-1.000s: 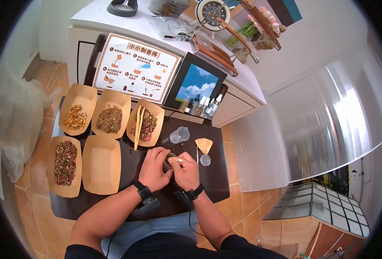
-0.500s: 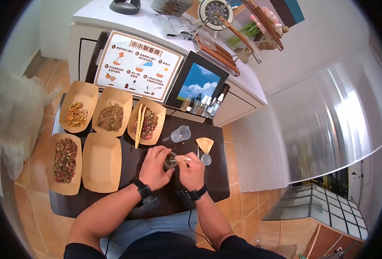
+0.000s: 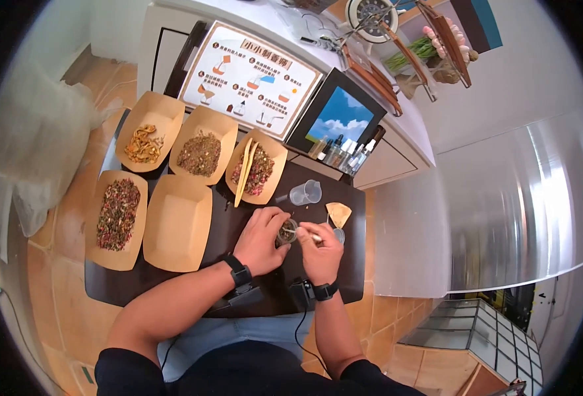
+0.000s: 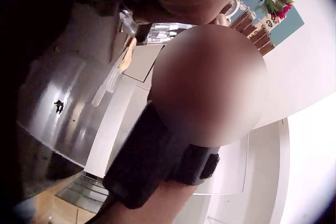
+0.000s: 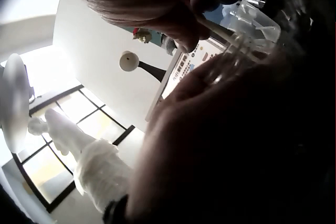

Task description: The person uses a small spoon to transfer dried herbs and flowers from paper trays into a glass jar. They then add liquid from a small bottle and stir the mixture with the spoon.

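Observation:
In the head view a small glass jar with dark bits inside stands on the dark table. My left hand grips it from the left, fingers around the far side and thumb at the near side. My right hand pinches a thin pale stick whose end reaches into the jar mouth. The right wrist view shows the stick slanting down from the right hand to the glass rim, with the left hand around the glass.
Behind the jar stands a clear measuring cup. A folded filter paper and a small round lid lie to the right. Several paper trays, most with dried plants, fill the left side. Small bottles and an instruction sheet stand behind.
The right hand has drawn slightly away from the left, exposing the jar and stick. The left hand keeps its grip. The whole head view has shifted, with the table's things appearing further right.

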Tool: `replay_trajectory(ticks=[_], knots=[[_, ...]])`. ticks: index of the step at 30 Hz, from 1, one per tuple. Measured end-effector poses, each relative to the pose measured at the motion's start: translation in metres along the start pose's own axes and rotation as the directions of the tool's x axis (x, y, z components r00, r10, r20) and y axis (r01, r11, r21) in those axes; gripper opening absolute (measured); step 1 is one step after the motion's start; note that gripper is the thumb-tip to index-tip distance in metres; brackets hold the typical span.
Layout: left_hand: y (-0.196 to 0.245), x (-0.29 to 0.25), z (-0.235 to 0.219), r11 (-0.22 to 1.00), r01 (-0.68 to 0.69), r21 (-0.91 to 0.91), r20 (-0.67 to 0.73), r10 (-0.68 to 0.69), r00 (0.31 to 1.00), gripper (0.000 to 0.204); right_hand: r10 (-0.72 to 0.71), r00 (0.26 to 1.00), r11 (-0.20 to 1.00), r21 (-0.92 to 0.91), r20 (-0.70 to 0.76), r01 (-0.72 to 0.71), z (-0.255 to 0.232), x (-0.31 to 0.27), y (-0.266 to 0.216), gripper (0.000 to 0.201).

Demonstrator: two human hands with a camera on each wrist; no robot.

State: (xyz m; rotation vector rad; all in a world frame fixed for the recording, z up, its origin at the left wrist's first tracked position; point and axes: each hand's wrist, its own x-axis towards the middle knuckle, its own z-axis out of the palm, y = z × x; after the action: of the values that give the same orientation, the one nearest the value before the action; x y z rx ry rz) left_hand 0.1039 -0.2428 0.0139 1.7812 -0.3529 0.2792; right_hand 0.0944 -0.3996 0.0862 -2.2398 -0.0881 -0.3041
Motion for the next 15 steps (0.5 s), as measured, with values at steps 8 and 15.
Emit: replay_trajectory(ticks=[8, 15], knots=[[0.001, 0.000, 0.000, 1.000, 0.013, -0.004, 0.006, -0.013, 1.000, 0.066, -0.123, 0.992, 0.988, -0.088, 0.028, 0.125, 0.002, 0.003, 0.006, 0.013], [0.002, 0.001, 0.000, 1.000, 0.015, -0.001, 0.028, -0.015, 0.999, 0.067, -0.096, 0.990, 0.985, -0.134, 0.100, 0.109, -0.003, 0.004, 0.013, 0.013]])
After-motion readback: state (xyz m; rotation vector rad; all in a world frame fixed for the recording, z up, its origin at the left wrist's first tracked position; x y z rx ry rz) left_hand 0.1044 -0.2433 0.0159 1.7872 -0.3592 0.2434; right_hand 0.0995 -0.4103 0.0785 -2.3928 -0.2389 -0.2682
